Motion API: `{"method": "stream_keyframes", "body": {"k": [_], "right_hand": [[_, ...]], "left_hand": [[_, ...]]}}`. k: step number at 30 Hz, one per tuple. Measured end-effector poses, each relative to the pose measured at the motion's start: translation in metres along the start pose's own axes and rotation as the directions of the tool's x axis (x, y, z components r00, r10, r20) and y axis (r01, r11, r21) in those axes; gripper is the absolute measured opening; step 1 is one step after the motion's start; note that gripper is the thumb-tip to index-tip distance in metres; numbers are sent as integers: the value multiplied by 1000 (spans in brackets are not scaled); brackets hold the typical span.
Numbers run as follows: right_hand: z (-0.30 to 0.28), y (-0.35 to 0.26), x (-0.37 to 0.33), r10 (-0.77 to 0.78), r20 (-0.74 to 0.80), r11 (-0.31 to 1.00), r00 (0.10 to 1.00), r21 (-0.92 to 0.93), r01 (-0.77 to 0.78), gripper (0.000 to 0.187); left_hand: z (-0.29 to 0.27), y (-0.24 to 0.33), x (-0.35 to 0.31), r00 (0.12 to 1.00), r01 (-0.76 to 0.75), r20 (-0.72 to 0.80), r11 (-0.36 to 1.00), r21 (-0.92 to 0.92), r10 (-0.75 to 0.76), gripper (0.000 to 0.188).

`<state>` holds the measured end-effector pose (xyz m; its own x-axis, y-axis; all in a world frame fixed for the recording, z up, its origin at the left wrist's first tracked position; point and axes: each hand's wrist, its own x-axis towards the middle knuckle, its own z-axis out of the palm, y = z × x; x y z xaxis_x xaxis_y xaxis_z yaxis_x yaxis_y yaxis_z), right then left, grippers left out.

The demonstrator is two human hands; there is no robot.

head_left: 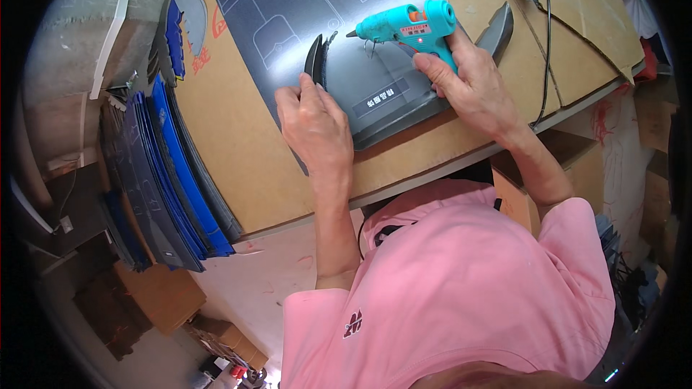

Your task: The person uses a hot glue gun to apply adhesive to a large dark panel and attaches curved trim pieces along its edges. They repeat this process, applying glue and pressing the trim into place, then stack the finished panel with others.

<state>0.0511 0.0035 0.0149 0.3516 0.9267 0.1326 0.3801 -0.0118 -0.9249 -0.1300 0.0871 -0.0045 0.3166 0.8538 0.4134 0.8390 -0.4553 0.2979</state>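
A: What does the right hand (476,83) have?

B: A glue gun (393,27). The fingers are wrapped around its handle, and the gun is raised over the panel (277,11).

A: How does the gun look?

B: Teal, with smudges on the barrel, a touch of orange along the top, a pale printed label on the side and a small red light glowing near the handle. Its dark nozzle (352,34) points left, and thin dark strands hang underneath.

A: And the left hand (316,117)?

B: It's closed at the fingertips, pinching a black curved piece (314,61) that narrows to a point at the far end. That piece is just left of the nozzle, with a gap between them.

A: Describe the panel.

B: Dark blue-grey and glossy, catching a bright glare. Pale outlines of pockets and round buttons are printed across it, and a small dark tag with light lettering sits toward the near edge.

A: What is it lying on?

B: A brown worktable (252,151). To the right are a loose dark piece (497,29), partly behind the right hand, and a black cord (548,36).

A: Farther out?

B: A stack of blue and dark sheets (169,173) leans by the table's left side. The person's pink shirt (476,281) fills the near side.
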Motion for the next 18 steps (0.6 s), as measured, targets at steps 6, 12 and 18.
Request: {"method": "stream_keyframes", "body": {"k": [6, 12, 18], "right_hand": [[-2, -4, 0, 65, 36, 998, 997, -7, -65, 30], [-3, -6, -1, 90, 60, 996, 994, 18, -91, 31], [-1, -1, -1, 80, 55, 995, 995, 59, -83, 32]], "left_hand": [[1, 5, 2, 999, -42, 15, 999, -29, 42, 19], [6, 3, 1, 998, -65, 21, 997, -33, 66, 20], [6, 2, 5, 996, -56, 63, 993, -104, 62, 25]]}}
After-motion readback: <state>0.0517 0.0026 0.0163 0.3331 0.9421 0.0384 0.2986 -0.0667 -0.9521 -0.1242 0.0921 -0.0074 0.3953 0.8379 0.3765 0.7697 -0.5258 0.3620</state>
